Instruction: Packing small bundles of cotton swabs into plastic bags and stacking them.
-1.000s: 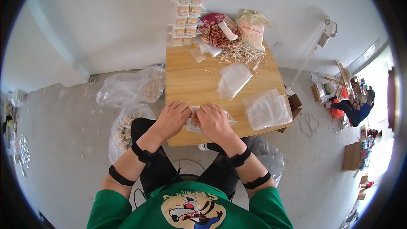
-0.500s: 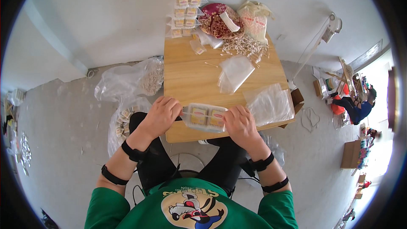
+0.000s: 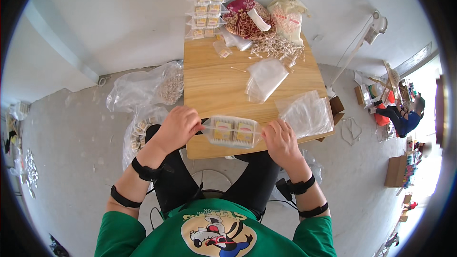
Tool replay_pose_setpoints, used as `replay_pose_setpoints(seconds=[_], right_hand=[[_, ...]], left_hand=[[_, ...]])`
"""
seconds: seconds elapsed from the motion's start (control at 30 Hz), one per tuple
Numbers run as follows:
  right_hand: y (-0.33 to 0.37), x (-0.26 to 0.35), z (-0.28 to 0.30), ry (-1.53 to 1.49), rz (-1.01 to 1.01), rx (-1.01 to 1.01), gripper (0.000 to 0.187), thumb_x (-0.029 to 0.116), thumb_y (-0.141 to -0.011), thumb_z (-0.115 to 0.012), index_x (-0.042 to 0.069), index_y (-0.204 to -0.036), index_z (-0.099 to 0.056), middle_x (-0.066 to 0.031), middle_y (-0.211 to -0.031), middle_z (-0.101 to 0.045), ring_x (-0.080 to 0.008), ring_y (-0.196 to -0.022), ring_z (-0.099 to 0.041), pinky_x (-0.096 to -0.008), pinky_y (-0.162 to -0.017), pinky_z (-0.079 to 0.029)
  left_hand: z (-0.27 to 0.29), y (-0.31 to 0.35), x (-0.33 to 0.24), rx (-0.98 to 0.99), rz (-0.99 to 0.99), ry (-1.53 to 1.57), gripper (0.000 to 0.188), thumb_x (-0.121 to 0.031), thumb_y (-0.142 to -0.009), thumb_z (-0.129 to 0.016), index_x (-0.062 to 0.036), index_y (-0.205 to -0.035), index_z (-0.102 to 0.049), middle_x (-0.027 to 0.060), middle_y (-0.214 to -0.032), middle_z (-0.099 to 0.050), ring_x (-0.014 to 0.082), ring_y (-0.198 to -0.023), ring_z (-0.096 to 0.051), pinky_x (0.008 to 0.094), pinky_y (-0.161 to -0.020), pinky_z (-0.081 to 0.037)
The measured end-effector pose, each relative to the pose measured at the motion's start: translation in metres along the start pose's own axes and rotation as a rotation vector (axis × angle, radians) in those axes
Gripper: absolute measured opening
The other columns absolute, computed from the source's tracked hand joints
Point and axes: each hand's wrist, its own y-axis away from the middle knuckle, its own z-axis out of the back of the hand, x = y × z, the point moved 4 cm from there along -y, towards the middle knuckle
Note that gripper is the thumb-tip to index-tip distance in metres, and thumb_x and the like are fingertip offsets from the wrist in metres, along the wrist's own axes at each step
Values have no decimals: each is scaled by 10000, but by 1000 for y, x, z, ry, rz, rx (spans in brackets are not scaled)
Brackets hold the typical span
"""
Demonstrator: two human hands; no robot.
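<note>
My left hand point(image 3: 178, 127) pinches the left end of a clear plastic packet point(image 3: 232, 131) that holds two small yellow-and-white boxes side by side. My right hand point(image 3: 281, 140) grips the packet's right end. The packet is stretched flat between both hands, just above the near edge of the wooden table point(image 3: 219, 85). A stack of empty clear bags point(image 3: 306, 113) lies right of my right hand, and another clear bag point(image 3: 264, 78) rests mid-table.
Filled packets point(image 3: 208, 0) are lined in two rows at the table's far left. A dark red cloth bag point(image 3: 248, 18), a white sack point(image 3: 287, 15) and loose small pieces point(image 3: 278, 47) sit at the far end. Plastic bags of goods point(image 3: 152, 89) lie on the floor at left.
My hands were pressed together over the packet at the table edge; they have since spread apart and lifted it, holding it stretched by its two ends.
</note>
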Motion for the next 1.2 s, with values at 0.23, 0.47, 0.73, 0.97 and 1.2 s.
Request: replay_pose_setpoints(seconds=[0.23,0.47,0.73,0.97,1.2], right_hand=[[-2,-3,0,-70,-59,1,151,45,-680,-652,36,-740,-514,-89,-743,-488,-266,-728,-529,-364,-635,-455],[2,-4,-1,-99,-82,-12,148,51,-692,-664,35,-729,-522,-88,-728,-489,-266,-698,-524,-365,-617,-448],[4,-3,-1,-138,-141,34,149,21,-698,-672,33,-763,-538,-97,-759,-518,-292,-740,-536,-384,-671,-461],[5,-2,0,-214,-220,18,115,22,-724,-658,27,-800,-572,-106,-803,-553,-305,-775,-543,-389,-691,-462],[-58,26,-10,-342,-83,-14,157,72,-754,-664,30,-900,-625,-110,-864,-586,-313,-854,-566,-400,-747,-465]], left_hand=[[-17,-46,3,20,198,435,149,-125,-784,-687,-17,-862,-619,109,-839,-619,297,-801,-603,376,-688,-480],[-42,-55,10,160,222,430,160,-152,-800,-692,-2,-809,-635,111,-731,-605,230,-671,-596,323,-615,-470],[-67,-2,121,-266,823,321,395,-378,-938,-505,-14,-892,-650,186,-816,-649,303,-779,-644,410,-656,-485],[-27,12,78,-206,577,334,191,-209,-926,-569,-25,-947,-616,112,-906,-616,219,-770,-597,323,-645,-470],[-28,8,-5,-331,435,422,223,-122,-807,-698,-13,-972,-595,122,-862,-602,258,-797,-602,325,-710,-488]])
